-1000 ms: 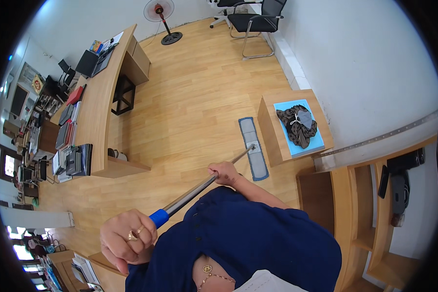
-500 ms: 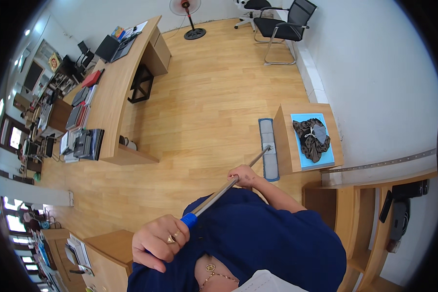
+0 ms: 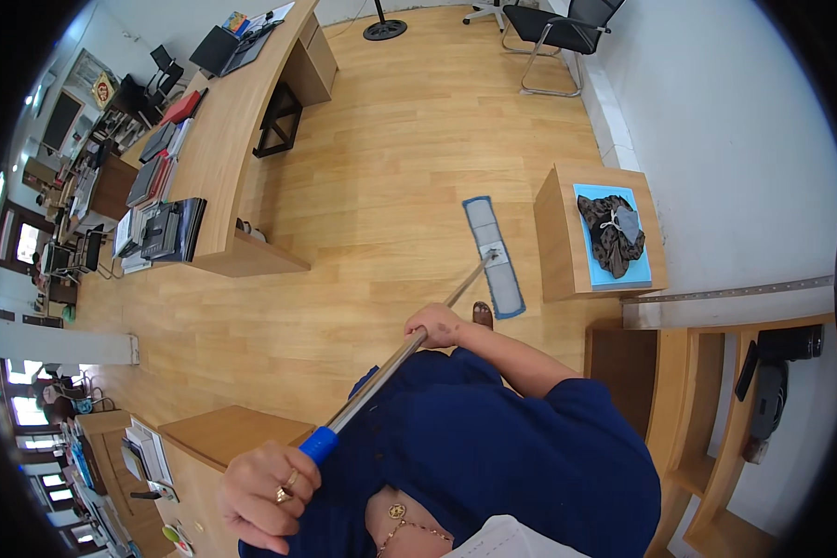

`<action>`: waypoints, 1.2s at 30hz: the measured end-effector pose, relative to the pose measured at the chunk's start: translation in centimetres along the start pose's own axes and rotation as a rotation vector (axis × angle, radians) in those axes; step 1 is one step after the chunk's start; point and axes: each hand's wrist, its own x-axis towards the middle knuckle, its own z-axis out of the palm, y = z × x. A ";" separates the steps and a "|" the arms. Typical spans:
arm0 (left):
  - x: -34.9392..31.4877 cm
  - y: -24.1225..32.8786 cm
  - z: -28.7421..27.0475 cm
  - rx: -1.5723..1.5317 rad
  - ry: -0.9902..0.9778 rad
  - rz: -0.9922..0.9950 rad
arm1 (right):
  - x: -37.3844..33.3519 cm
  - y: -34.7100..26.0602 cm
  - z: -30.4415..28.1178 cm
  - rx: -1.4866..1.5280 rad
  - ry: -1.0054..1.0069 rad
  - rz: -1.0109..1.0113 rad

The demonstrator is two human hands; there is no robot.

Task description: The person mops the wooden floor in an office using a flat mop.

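A flat mop [image 3: 504,279] with a grey pad and blue fringe lies on the wood floor, left of a small wooden cabinet. Its metal pole slants down toward me and ends in a blue grip [image 3: 319,445]. My left hand [image 3: 268,493], wearing rings, is closed round the top end at the blue grip. Farther down the pole, my right hand [image 3: 434,326] is wrapped round the shaft. A brown shoe [image 3: 483,314] shows beside the near end of the mop pad.
On the wooden cabinet [image 3: 562,232], a dark patterned cloth bundle [image 3: 614,244] rests on a light blue folder. A long desk [image 3: 216,200] with a laptop and books stands left. A black chair [image 3: 567,33] and fan base [image 3: 384,30] are far ahead; wooden shelves [image 3: 670,409] stand near right.
The mop head has moved left, away from the cabinet, and has turned slightly. Both hands have shifted left with the pole, and the left hand is lower. A shoe has come into sight.
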 end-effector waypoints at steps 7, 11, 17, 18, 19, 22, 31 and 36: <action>-1.1 6.9 2.7 0.173 0.118 -0.053 | 4.6 -5.7 4.4 0.026 -0.184 -0.212; -0.4 9.2 4.0 0.384 0.251 0.062 | 6.0 -10.2 4.7 0.182 -0.351 -0.262; 4.7 9.2 5.4 0.437 0.055 0.019 | 2.8 -11.0 4.7 0.348 -0.542 -0.291; 5.5 9.0 5.3 0.434 0.048 0.014 | 2.1 -10.9 4.2 0.357 -0.558 -0.301; 6.2 8.7 5.2 0.431 0.040 0.010 | 1.2 -10.6 3.6 0.358 -0.555 -0.296; 7.8 7.7 5.1 0.399 0.027 -0.003 | -2.5 -9.4 1.3 0.295 -0.454 -0.246; 11.1 3.6 8.3 0.385 0.173 -0.077 | -14.0 -6.7 -6.4 0.364 -0.192 -0.064; 16.0 2.0 9.8 0.306 0.002 -0.068 | -17.7 -5.9 -8.0 0.336 -0.235 -0.094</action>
